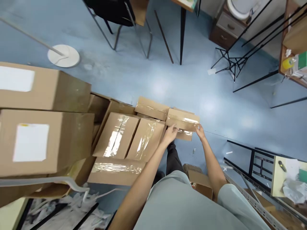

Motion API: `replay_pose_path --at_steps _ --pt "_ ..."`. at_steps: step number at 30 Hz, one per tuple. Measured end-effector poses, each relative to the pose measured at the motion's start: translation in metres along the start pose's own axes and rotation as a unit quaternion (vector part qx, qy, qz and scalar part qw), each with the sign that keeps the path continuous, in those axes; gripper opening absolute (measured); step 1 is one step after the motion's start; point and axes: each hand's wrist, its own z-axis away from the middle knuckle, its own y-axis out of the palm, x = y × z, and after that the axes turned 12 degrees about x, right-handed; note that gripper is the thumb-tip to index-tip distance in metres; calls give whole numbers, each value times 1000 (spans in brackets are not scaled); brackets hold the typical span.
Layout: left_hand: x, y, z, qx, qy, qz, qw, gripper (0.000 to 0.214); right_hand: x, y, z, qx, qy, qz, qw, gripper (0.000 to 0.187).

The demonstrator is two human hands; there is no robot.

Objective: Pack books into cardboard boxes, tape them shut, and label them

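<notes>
A small brown cardboard box (178, 117) with shiny clear tape is between my hands, in front of my body. My left hand (171, 133) has its fingers closed on the near left edge. At the near right corner, my right hand (199, 131) grips the same box. Under it shows part of another taped carton (185, 135). A further flat carton (152, 108) lies just left of the held box. Two larger taped cartons (116, 135) (146, 139) stand side by side to the left of my left forearm.
Big labelled cartons (28, 140) are stacked at the far left. An open box (200, 182) sits by my feet. A chair (117, 14), a round white stand base (63, 56) and black metal frames (251, 163) stand around on the blue floor (187, 83).
</notes>
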Motion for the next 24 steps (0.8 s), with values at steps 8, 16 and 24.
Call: replay_pose_path --at_steps 8,16,24 --pt "66 -55 218 -94 177 119 972 50 80 65 127 80 -189 54 977 100" --pt "183 -138 443 -328 211 180 903 40 136 227 342 256 -377 101 884 85" --pt "274 -204 614 -505 237 206 804 39 165 399 511 461 -445 145 754 70"
